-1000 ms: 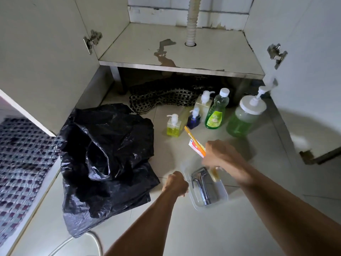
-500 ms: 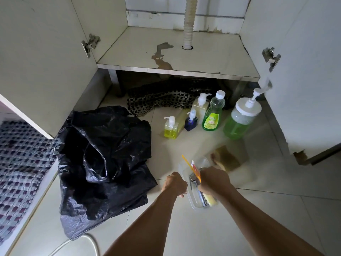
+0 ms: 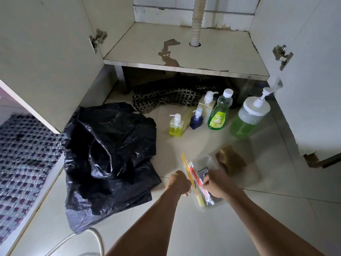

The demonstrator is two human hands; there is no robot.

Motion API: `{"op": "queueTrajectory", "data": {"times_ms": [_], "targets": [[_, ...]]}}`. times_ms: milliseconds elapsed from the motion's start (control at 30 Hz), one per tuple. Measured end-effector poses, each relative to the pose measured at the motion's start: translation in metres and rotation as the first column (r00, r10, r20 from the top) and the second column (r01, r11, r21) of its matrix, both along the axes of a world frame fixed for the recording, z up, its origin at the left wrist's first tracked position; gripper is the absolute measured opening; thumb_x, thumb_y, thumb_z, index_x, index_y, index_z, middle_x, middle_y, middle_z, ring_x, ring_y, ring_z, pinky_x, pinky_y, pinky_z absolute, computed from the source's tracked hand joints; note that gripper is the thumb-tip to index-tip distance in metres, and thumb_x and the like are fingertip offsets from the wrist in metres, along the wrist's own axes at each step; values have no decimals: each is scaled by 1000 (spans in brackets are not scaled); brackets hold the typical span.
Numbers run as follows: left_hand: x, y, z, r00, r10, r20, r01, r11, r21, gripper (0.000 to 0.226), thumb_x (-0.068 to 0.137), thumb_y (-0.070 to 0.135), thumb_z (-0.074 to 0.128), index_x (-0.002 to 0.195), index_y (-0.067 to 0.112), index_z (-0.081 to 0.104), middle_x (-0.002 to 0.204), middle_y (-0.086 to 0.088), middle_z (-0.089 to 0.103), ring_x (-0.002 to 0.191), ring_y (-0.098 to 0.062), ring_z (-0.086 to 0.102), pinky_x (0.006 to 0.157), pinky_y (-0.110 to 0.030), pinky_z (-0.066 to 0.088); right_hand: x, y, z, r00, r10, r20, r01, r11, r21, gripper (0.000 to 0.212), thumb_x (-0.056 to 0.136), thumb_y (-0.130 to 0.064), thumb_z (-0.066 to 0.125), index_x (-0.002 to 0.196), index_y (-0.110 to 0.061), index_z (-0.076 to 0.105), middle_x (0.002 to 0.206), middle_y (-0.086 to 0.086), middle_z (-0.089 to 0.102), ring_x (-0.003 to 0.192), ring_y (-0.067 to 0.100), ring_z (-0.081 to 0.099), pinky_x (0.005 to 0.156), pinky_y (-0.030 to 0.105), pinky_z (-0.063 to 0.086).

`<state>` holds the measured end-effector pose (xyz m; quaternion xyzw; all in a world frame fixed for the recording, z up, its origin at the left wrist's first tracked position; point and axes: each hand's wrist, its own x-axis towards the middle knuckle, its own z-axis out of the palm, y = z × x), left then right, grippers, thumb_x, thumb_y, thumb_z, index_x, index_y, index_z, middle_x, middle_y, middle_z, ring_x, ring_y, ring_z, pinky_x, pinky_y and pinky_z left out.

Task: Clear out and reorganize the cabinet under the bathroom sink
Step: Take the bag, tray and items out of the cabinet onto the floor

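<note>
Since a second earlier, you had drawn your right hand (image 3: 215, 183) back from the bottles and brought the yellow toothbrush (image 3: 187, 169) and toothpaste tube (image 3: 196, 177) down to the clear plastic tray (image 3: 206, 162) on the floor tiles. The tray sat between your two hands, low and center in the head view, with a metal faucet part (image 3: 203, 172) inside it. Your right hand's fingers were curled around the toothpaste tube over the tray; your left hand (image 3: 179, 182) was curled at the tray's left edge, touching the toothbrush, though whether it gripped the tray or the brush could not be told. Just beyond the tray lay a brown sponge (image 3: 230, 159). Farther back stood a yellow pump bottle (image 3: 176, 126), a small blue pump bottle (image 3: 196, 120), a green dish-soap bottle (image 3: 219, 112) and a large green pump jar (image 3: 249, 117). A black trash bag (image 3: 110, 156) lay crumpled to the left, before the open cabinet (image 3: 184, 52).
</note>
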<state>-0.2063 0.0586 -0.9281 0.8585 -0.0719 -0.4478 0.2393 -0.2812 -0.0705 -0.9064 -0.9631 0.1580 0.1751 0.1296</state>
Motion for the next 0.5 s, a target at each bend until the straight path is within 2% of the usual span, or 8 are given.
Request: {"op": "queueTrajectory", "data": {"times_ms": [33, 100, 200, 300, 400, 500], "targets": [[0, 1, 1, 1000, -11, -5, 11, 1000, -2, 25, 93, 6, 51, 113, -1, 63, 105, -6, 74, 94, -14, 71, 82, -29, 57, -1, 2, -2, 1000, 15, 6, -15, 1000, 3, 31, 89, -33, 56, 90, -4, 68, 84, 11, 69, 74, 23, 59, 47, 17, 25], [-2, 2, 2, 1000, 15, -7, -15, 1000, -23, 25, 94, 8, 50, 113, -1, 64, 107, -8, 73, 93, -17, 71, 79, -30, 57, -2, 5, -1, 999, 48, 16, -49, 999, 18, 30, 91, -30, 57, 94, -4, 70, 91, 11, 73, 72, 21, 61, 48, 16, 27], [-5, 4, 5, 991, 132, -8, -133, 985, -108, 25, 91, 10, 53, 112, 0, 62, 103, -14, 73, 85, -26, 72, 57, -26, 51, -3, 8, 2, 997, 33, 66, -31, 999, -31, 28, 92, -30, 53, 97, -8, 69, 97, 7, 72, 88, 21, 67, 59, 16, 38], [-7, 4, 7, 984, 174, -28, -177, 975, -138, 26, 91, 11, 54, 112, -1, 62, 101, -16, 72, 91, -29, 72, 58, -26, 52, 3, 15, 3, 986, -68, 154, 76, 996, -46, 26, 94, -31, 46, 99, -15, 67, 99, 2, 71, 95, 20, 67, 75, 24, 48], [-8, 6, 12, 979, 188, -75, -198, 966, -166, 22, 92, 13, 54, 109, 2, 62, 102, -16, 72, 90, -29, 72, 60, -27, 53, 9, 34, -2, 991, 17, 135, -7, 997, -77, 30, 98, -24, 39, 106, -11, 65, 101, 8, 70, 94, 24, 68, 76, 30, 51], [-11, 12, 17, 965, 214, -149, -239, 955, -177, 20, 93, 9, 52, 113, 11, 55, 95, -10, 72, 73, -21, 70, 45, -16, 44, 9, 41, -16, 994, 48, 99, -34, 990, -136, 27, 99, -23, 40, 111, -11, 60, 104, 7, 70, 95, 24, 68, 77, 31, 53]]}}
